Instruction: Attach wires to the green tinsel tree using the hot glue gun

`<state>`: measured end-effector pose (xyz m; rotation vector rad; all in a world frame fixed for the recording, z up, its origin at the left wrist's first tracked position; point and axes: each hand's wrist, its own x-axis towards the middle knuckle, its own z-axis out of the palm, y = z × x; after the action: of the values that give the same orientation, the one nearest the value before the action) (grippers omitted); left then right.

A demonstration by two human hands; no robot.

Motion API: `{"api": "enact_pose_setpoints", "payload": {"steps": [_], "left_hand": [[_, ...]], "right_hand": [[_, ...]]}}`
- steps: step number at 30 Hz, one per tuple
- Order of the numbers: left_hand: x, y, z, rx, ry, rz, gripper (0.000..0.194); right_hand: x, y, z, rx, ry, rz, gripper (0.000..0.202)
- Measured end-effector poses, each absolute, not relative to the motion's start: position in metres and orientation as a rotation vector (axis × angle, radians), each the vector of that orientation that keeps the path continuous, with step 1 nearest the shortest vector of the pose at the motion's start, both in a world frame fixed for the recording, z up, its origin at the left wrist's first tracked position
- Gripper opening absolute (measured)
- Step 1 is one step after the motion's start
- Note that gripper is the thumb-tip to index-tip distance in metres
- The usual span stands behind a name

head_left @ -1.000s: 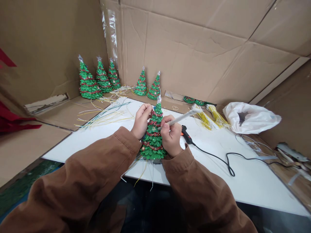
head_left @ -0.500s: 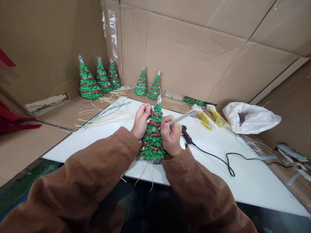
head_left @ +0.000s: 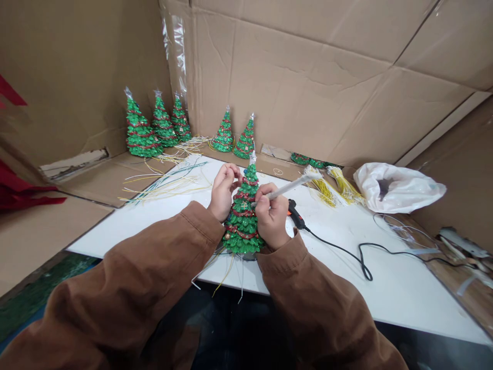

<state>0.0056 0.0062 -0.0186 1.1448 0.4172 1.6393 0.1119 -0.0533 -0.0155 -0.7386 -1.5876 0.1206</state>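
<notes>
At the far left I log a bright red sheet of cloth (head_left: 26, 187), then three green, cone-shaped, star-topped Christmas trees (head_left: 164, 126) and loose strands of white, yellow and green wire (head_left: 157, 186). The left hand (head_left: 224, 192) sits just beside the middle tree, its fingers bent toward the thumb; I cannot tell whether it pinches anything. Two further green cone trees (head_left: 222, 134) stand behind. The glittered green tree with red garland (head_left: 243, 226) is upright between the hands, near the front edge of the flat white board (head_left: 385, 288). The right hand (head_left: 272, 216) pinches a slim, whitish rod (head_left: 295, 184), its lower end at the tree's right flank; I cannot confirm contact. Rightward I record a black-and-orange corded glue gun (head_left: 296, 215), tied yellow-and-white wire bundles (head_left: 339, 185) and a crumpled white plastic bag (head_left: 404, 187)
</notes>
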Motion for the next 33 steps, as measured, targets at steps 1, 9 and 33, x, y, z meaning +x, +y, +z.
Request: {"api": "enact_pose_setpoints", "payload": {"steps": [1,9,33], "left_hand": [[0.0056,0.0062,-0.0186,1.140,0.408,1.638,0.024],[0.0051,0.0052,-0.0173,1.122,0.412,1.630,0.021],[0.0052,0.0009,-0.0116,1.275,0.622,1.641,0.032]], "right_hand": [[0.1118,-0.0533,-0.0156,-0.741,-1.587,0.120,0.019],[0.1119,-0.0530,-0.0162,-0.733,-1.579,0.127,0.018],[0.1119,-0.0539,-0.0149,-0.729,-1.574,0.134,0.018]]}}
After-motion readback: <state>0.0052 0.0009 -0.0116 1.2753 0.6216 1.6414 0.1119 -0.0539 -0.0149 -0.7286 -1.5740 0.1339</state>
